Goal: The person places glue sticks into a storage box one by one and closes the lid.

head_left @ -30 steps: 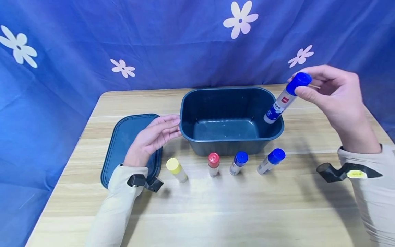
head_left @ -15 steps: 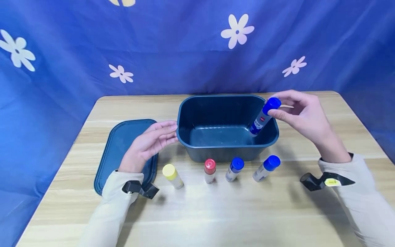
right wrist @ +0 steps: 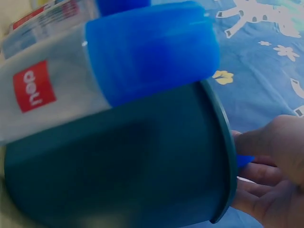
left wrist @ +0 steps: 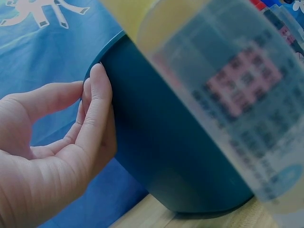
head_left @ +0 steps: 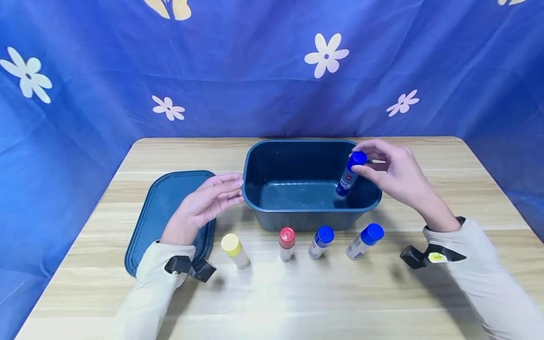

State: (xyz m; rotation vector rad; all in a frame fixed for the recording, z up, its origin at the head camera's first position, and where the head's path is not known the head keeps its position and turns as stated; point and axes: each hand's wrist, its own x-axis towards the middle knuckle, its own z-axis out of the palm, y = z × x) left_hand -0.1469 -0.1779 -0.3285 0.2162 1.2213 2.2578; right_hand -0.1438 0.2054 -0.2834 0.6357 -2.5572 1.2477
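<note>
Well, blue cloth (head_left: 238,61) backs table (head_left: 323,297), right hand (head_left: 394,174) pinching glue stick (head_left: 348,176), left hand (head_left: 205,204) loose

Bin (head_left: 312,220), lid (head_left: 163,205), tubes (head_left: 286,244) on table (head_left: 306,297)

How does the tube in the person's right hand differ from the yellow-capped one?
The held tube has a blue cap; the yellow-capped tube a yellow one.
The held tube is gripped, its lower end inside the bin; the yellow-capped tube stands on the table.
Both are cylindrical, cap uppermost.
</note>
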